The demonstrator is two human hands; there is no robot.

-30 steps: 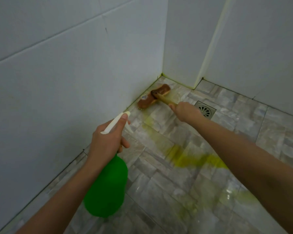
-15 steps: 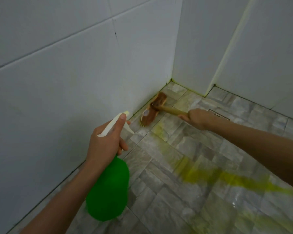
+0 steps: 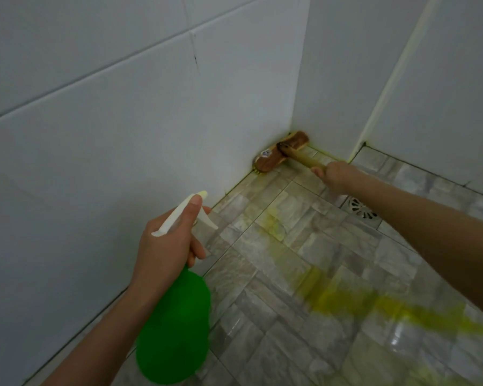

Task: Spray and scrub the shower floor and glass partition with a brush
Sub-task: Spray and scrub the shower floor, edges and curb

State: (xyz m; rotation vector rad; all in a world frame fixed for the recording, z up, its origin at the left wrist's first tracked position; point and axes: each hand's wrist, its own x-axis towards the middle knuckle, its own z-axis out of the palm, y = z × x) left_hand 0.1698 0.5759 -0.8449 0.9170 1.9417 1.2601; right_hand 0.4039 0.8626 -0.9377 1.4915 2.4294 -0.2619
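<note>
A wooden scrub brush [image 3: 279,152] lies head-down in the far corner where the white tiled walls meet the grey stone-tile shower floor [image 3: 268,274]. My right hand [image 3: 335,175] grips its pale wooden handle, arm stretched out. My left hand [image 3: 170,246] holds the neck of a green spray bottle [image 3: 173,330] with a white trigger head, index finger lying along the top. Yellow-green cleaner is smeared in streaks across the floor [image 3: 346,299].
A round metal floor drain [image 3: 360,208] sits just under my right forearm. White tiled walls [image 3: 123,135] close in on the left and the back, with a yellowed seam along the wall base. The glass partition is out of sight.
The brush has slid from beside the left wall deeper into the far corner, my right arm reaching further out. My left hand with the bottle has stayed about where it was.
</note>
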